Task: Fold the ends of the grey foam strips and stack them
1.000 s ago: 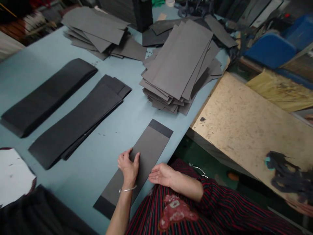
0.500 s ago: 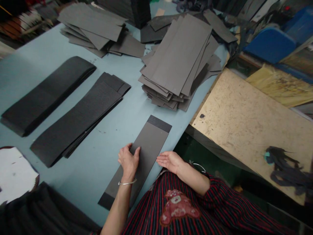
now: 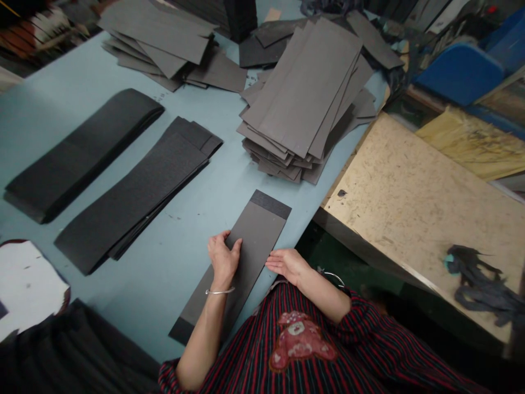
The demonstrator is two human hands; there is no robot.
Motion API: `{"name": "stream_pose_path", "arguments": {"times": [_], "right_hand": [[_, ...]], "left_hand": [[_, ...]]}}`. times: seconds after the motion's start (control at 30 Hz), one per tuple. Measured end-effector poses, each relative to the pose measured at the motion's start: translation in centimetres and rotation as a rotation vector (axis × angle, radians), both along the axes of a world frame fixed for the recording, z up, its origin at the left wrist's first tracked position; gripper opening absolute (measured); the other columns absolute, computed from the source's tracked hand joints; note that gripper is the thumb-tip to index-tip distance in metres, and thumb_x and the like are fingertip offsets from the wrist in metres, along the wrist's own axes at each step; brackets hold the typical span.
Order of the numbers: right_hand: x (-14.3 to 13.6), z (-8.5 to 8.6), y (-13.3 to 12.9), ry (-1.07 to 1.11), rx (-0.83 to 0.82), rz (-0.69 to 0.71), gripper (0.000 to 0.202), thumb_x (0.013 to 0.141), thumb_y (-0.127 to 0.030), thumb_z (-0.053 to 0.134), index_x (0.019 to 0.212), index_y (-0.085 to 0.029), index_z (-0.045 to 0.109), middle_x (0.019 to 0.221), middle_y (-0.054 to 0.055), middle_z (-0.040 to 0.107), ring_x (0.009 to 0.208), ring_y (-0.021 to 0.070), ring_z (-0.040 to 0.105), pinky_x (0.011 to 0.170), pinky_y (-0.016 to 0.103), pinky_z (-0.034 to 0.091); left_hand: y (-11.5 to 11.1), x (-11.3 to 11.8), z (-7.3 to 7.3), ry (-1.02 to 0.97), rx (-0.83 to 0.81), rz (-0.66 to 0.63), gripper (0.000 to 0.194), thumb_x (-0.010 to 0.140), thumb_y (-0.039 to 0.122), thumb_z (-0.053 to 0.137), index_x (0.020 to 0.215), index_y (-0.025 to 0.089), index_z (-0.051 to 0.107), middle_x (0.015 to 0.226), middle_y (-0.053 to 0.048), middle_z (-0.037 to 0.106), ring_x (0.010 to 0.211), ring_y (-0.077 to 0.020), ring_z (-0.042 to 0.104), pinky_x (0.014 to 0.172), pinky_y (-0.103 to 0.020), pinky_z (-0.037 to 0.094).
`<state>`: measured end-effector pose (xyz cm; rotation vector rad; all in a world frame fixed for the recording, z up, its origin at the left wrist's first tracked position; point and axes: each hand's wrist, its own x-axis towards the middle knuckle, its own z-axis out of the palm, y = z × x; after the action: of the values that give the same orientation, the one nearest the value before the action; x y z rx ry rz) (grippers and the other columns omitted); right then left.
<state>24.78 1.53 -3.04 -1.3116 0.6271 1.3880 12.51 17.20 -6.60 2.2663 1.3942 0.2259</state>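
Note:
A long grey panel (image 3: 261,232) with dark bands at both ends lies slantwise on the table in front of me. My left hand (image 3: 223,256) rests over its left edge, thumb spread on the grey face and fingers partly bent. At the panel's right edge is my right hand (image 3: 288,265), fingers stretched out side by side with the tips at the border. To the left lie a stack of dark strips (image 3: 135,191) and a thicker black stack (image 3: 84,153). Beyond the panel rises an uneven pile of grey sheets (image 3: 301,90).
More grey sheets (image 3: 164,33) are piled at the back of the pale blue table (image 3: 164,306). A wooden board (image 3: 414,202) stands to the right, with dark scraps (image 3: 484,284) on it. White material (image 3: 30,284) and black cloth (image 3: 82,355) lie at lower left.
The view has shifted slightly. My left hand has slid a little up along the panel, and my right hand stays at its right edge.

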Motion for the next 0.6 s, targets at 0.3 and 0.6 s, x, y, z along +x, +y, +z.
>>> {"name": "stream_pose_path", "arguments": {"times": [0.3,0.6], "right_hand": [[4.2,0.1,1.6,-0.334,-0.022,-0.169,0.017,0.074,-0.008,0.061,0.090,-0.014,0.058,0.079,0.005,0.069,0.074,0.0148,0.068,0.077,0.026,0.056],[7.0,-2.1,4.2,-0.558,-0.124,-0.111,0.002,0.076,-0.011,0.063,0.074,-0.012,0.064,0.059,0.003,0.065,0.052,0.0124,0.063,0.051,0.021,0.054]], "left_hand": [[3.0,2.5,0.4,0.073,-0.047,-0.006,0.041,0.080,0.042,0.062,0.112,0.017,0.061,0.108,-0.014,0.059,0.107,-0.0293,0.052,0.094,-0.047,0.042],[4.5,8.7,0.3,-0.018,-0.022,-0.006,0.028,0.078,0.034,0.066,0.100,0.017,0.066,0.096,-0.009,0.063,0.093,-0.0228,0.059,0.087,-0.036,0.046]]}}
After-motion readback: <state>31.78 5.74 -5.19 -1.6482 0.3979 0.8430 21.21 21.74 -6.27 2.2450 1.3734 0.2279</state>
